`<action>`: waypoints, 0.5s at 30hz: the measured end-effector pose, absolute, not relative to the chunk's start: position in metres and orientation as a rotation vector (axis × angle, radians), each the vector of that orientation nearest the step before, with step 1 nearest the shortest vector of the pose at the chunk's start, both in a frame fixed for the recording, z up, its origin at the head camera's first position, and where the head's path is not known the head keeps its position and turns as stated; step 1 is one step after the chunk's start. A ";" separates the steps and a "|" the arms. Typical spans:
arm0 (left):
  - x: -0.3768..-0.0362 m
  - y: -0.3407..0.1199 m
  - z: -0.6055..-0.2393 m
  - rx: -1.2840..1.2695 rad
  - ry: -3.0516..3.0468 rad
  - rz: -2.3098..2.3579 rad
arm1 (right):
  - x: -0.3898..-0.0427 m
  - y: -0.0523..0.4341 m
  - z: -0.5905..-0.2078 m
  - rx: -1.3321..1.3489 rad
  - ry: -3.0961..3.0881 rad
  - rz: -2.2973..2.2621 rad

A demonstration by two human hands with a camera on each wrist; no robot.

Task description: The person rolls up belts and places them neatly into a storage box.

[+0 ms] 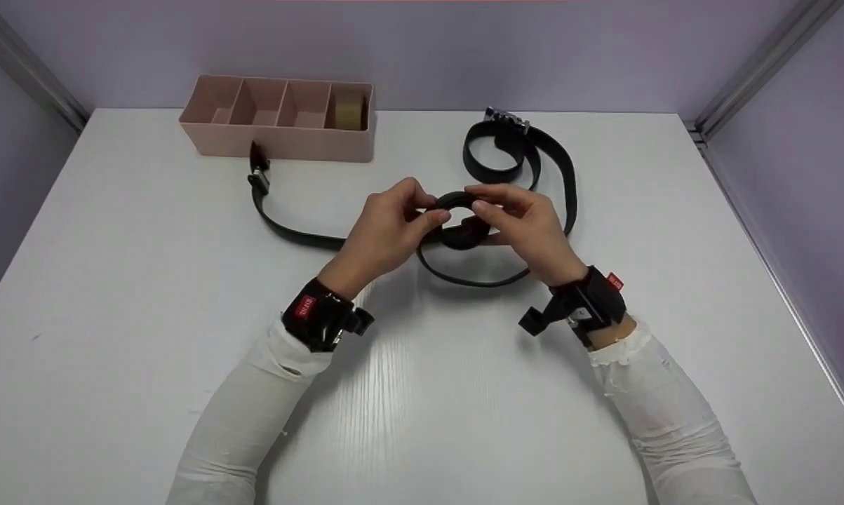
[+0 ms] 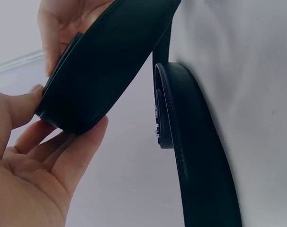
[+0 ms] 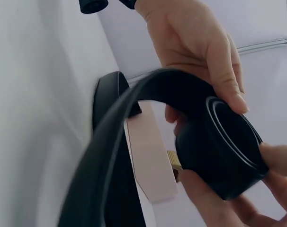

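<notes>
Above the table's middle, both hands hold the rolled-up part of a black belt (image 1: 461,243), a small ring of several turns. My left hand (image 1: 393,224) pinches its left side between thumb and fingers. On the other side my right hand (image 1: 523,223) grips the roll, thumb on the near edge. A strap curves away from the roll in the right wrist view (image 3: 157,85). Behind the right hand lies a loose black belt coil (image 1: 476,167) with a shiny metal buckle (image 1: 507,119). A black strap (image 1: 299,237) with a metal fitting (image 1: 259,180) extends left from beneath the left hand.
A pink box (image 1: 288,144) with several compartments stands at the back left. Its rightmost compartment holds a roll of yellowish tape (image 1: 349,112). The strap's left end reaches the box's front. Pale walls (image 1: 450,56) border the white table (image 1: 148,280).
</notes>
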State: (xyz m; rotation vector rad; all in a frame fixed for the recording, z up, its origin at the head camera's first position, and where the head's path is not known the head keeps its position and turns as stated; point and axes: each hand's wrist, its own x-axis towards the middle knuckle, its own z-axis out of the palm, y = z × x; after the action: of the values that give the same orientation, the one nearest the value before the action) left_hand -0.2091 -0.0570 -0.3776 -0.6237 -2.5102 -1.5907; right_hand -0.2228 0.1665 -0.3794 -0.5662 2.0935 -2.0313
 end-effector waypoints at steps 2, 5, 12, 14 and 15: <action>-0.208 -0.058 -0.377 -0.658 -2.541 -1.570 | -0.220 0.168 -0.372 -0.622 2.142 -1.927; -0.207 -0.059 -0.376 -0.738 -2.624 -1.538 | -0.214 0.168 -0.360 -0.704 2.218 -1.729; -0.207 -0.058 -0.376 -0.770 -2.746 -1.522 | -0.214 0.170 -0.358 -0.744 2.255 -1.567; -0.207 -0.058 -0.377 -0.736 -2.713 -1.570 | -0.217 0.170 -0.365 -0.724 2.256 -1.626; -0.208 -0.057 -0.377 -0.717 -2.690 -1.594 | -0.219 0.170 -0.369 -0.716 2.256 -1.662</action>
State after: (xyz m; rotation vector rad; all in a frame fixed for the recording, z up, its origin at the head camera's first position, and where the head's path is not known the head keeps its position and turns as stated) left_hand -0.2076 -0.0572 -0.3770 -0.7167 -2.6898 -1.5942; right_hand -0.2188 0.1699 -0.3690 -0.7156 2.2563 -1.6618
